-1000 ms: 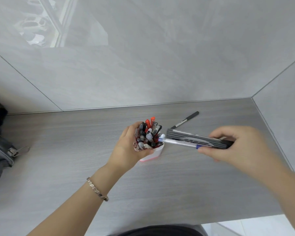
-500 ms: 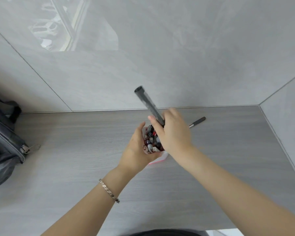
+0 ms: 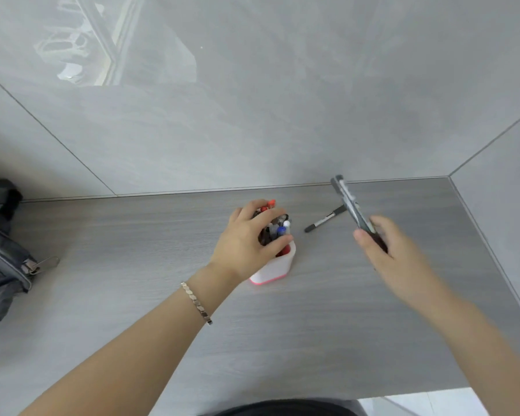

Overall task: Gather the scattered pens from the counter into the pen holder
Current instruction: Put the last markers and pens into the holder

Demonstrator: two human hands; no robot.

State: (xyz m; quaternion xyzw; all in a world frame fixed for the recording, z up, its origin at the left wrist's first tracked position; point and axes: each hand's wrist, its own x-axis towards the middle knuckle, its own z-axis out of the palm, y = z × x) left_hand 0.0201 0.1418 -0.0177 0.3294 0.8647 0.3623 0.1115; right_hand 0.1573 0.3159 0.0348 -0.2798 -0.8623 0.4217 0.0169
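A white pen holder (image 3: 278, 264) with a pink base stands mid-counter, packed with several pens (image 3: 278, 226). My left hand (image 3: 246, 241) rests over the top of those pens, fingers curled around them and the holder's rim. My right hand (image 3: 385, 247), to the right of the holder, grips a dark bundle of pens (image 3: 350, 205) that points up and away toward the wall. One black pen (image 3: 323, 222) lies loose on the counter between the holder and the bundle.
A dark grey bag (image 3: 0, 253) with a zipper pull sits at the counter's left edge. Grey tiled walls close the back and right side of the wooden counter (image 3: 132, 265). The counter's front edge runs at the lower right.
My right hand has pulled away from the holder to the right, still carrying the dark bundle. A blue-and-white pen now stands in the holder. My left hand shifted onto the pen tops.
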